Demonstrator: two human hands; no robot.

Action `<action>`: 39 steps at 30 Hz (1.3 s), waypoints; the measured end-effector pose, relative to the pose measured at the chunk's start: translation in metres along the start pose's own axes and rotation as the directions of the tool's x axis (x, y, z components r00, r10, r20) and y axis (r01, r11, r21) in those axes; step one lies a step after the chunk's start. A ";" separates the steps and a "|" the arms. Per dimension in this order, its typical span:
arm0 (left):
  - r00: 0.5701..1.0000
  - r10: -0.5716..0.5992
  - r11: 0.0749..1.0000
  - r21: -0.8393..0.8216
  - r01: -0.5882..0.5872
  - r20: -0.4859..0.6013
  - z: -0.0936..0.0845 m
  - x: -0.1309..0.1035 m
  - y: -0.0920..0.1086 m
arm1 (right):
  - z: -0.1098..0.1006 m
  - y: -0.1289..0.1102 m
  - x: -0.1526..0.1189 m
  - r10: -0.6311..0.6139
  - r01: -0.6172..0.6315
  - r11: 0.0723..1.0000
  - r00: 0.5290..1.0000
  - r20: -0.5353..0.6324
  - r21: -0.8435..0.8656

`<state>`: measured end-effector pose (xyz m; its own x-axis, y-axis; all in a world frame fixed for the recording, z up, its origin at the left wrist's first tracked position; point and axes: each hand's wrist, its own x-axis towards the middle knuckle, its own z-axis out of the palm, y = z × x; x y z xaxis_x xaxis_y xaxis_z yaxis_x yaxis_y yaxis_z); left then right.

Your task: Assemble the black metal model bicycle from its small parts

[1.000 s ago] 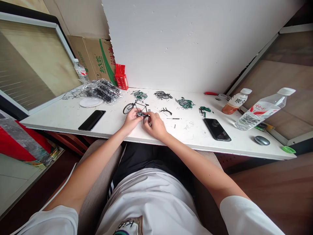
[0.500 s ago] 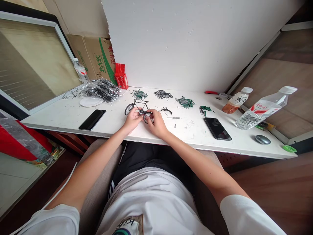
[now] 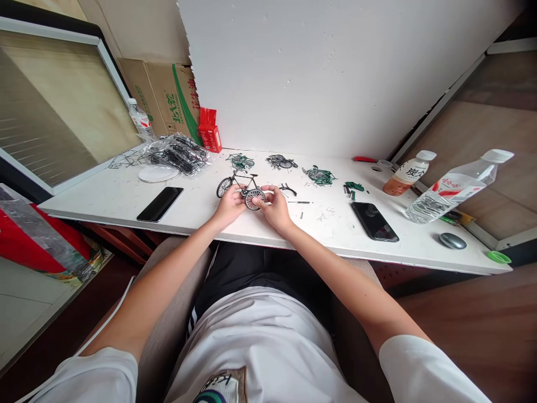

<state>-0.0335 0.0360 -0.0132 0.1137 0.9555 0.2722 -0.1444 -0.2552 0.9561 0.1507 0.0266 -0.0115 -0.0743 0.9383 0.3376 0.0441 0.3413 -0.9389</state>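
Note:
A small black model bicycle (image 3: 254,199) is held between my two hands just above the white table, one spoked wheel turned toward me. My left hand (image 3: 230,208) grips it near the pedals and the lower frame. The thumb and fingers of my right hand (image 3: 274,210) pinch the nearer wheel at its right side. Just right of the hands lie a dark curved part (image 3: 288,189), a thin screwdriver (image 3: 299,202) and a tiny screw-like piece (image 3: 301,215).
Behind the hands lie piles of green parts (image 3: 319,176) and grey parts (image 3: 282,162). A bag of black parts (image 3: 180,154) and a phone (image 3: 160,204) are left. Another phone (image 3: 375,221), a drink bottle (image 3: 409,173) and a water bottle (image 3: 459,187) stand or lie right.
The bicycle's near wheel has turned to show more of its face. My right hand's fingers have opened out a little and shifted right around the wheel's edge.

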 end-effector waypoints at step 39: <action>0.995 -0.078 0.971 -0.233 0.061 -0.067 0.004 -0.004 0.018 | 0.001 -0.027 -0.008 0.172 -0.169 0.983 0.984 -0.043 0.070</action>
<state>-0.0330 0.0265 0.0035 0.0586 0.9803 0.1888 -0.3619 -0.1554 0.9192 0.1494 0.0099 0.0110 -0.0223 0.9846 0.1737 -0.0138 0.1734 -0.9848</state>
